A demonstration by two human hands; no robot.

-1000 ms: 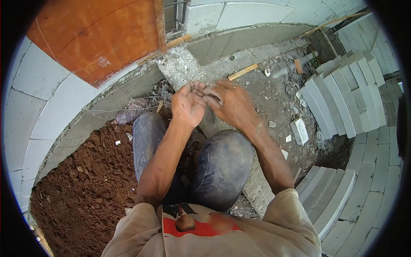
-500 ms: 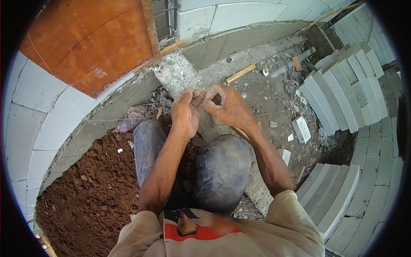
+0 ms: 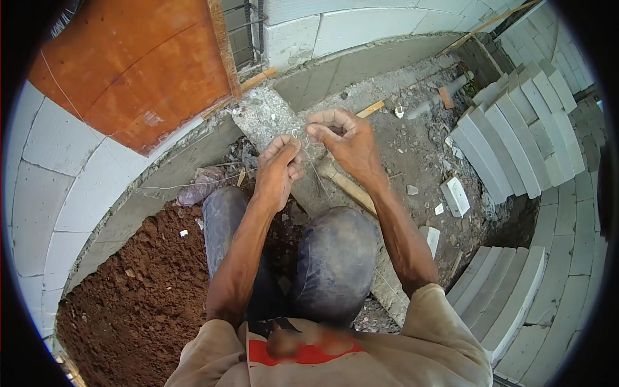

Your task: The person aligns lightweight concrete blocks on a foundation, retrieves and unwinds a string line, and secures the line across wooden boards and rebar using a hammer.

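Observation:
A thin pale string (image 3: 295, 133) forms a small loop between my two hands, above a rough concrete strip. My left hand (image 3: 281, 169) is closed, pinching the string between thumb and forefinger just below the loop. My right hand (image 3: 347, 137) is level with the loop on its right, thumb and forefinger pinched together at the string. One length of string runs left from my left hand toward the low wall; another hangs down past my right wrist. A wooden handle (image 3: 351, 190) lies on the ground beneath my right hand.
Brown soil (image 3: 142, 290) lies at the left beside a curved block wall (image 3: 84, 174). An orange board (image 3: 135, 64) stands upper left. Stacked pale blocks (image 3: 516, 135) stand at the right, more blocks (image 3: 493, 297) below them. A loose white block (image 3: 455, 196) lies on the rubble.
My hands have moved slightly apart, the right one shifting up and right. The string's loop now shows between them, and more of the wooden handle is visible.

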